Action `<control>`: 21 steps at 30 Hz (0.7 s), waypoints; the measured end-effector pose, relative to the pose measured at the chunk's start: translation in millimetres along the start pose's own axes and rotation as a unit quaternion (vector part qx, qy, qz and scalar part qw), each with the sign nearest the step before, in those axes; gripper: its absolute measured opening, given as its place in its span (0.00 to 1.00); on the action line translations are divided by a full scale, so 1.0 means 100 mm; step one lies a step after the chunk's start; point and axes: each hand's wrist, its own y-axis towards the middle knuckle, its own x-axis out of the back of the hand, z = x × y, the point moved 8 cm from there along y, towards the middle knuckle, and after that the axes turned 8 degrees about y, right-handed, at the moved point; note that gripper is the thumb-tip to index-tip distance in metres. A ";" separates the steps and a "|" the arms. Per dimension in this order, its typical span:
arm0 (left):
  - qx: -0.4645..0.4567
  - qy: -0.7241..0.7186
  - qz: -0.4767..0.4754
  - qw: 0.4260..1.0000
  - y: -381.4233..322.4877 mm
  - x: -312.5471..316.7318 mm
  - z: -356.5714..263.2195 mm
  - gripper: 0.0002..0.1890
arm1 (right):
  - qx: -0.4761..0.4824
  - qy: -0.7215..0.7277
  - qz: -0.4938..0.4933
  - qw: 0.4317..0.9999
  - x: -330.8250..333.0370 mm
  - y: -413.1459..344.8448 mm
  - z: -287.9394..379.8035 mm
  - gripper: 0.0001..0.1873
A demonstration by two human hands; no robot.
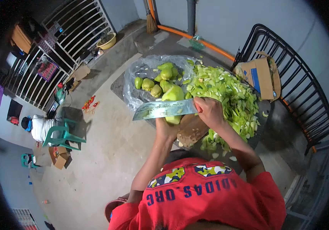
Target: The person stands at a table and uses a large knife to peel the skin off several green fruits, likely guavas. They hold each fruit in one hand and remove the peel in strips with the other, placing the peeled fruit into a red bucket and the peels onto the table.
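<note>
My right hand (211,111) grips the red handle of a broad knife (164,109), its wide blade pointing left and marked with wet smears. Under the blade, my left hand (166,130) holds a large pale-green fruit (173,93), which looks peeled; the blade hides its middle and my left fingers. Below the fruit lies a worn wooden block (192,129). A heap of green peelings (225,95) spreads to the right. Several smaller whole green fruits (147,84) rest on a clear plastic sheet or bag (133,72) beyond the knife.
The dark tabletop (118,86) carries all this. At the right, a cardboard box (260,77) stands against a black metal rack (305,89). Another person (43,126) sits on a green plastic chair (56,135) at left, near an open carton (59,158). A broom (151,24) leans behind.
</note>
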 end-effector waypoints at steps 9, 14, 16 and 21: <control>0.000 0.007 0.025 1.000 0.13 0.18 0.11 0.23 | -0.007 -0.006 -0.007 1.000 0.02 -0.02 -0.03 0.09; 0.000 0.041 0.069 0.997 0.17 0.16 0.13 0.24 | -0.040 -0.042 0.005 0.998 -0.02 0.01 -0.26 0.09; 0.002 0.082 0.056 0.995 0.14 0.09 0.10 0.28 | -0.203 0.019 0.064 0.977 -0.22 -0.11 -0.81 0.05; -0.005 0.167 0.216 0.962 -0.10 -0.32 -0.04 0.41 | -0.325 0.046 0.040 0.944 -0.39 -0.70 -1.90 0.16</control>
